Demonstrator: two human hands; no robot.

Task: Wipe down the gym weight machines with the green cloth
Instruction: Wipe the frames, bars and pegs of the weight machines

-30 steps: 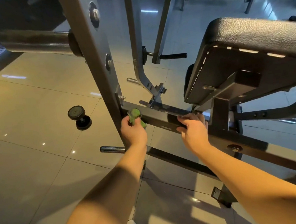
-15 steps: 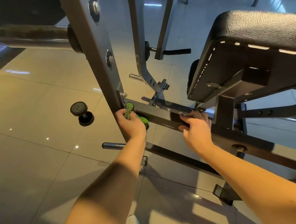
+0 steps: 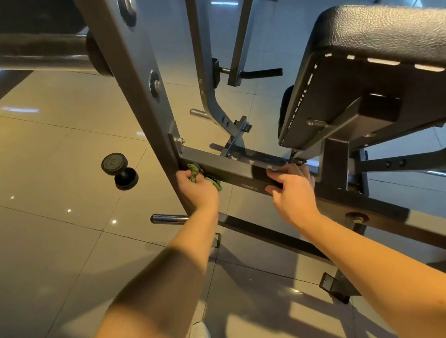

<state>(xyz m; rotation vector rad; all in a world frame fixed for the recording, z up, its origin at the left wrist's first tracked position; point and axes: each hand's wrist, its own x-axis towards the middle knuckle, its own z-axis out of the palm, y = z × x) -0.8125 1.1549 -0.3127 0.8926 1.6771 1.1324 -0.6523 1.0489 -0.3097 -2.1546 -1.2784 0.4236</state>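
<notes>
Green cloth (image 3: 195, 170) is bunched in left hand (image 3: 199, 193), fingers clamped on it, now slid tight into the corner where crossbar (image 3: 238, 170) meets upright (image 3: 131, 76) mid-frame, right hand (image 3: 296, 191) fingers still gripping crossbar, so joint wipe looks ongoing.
</notes>
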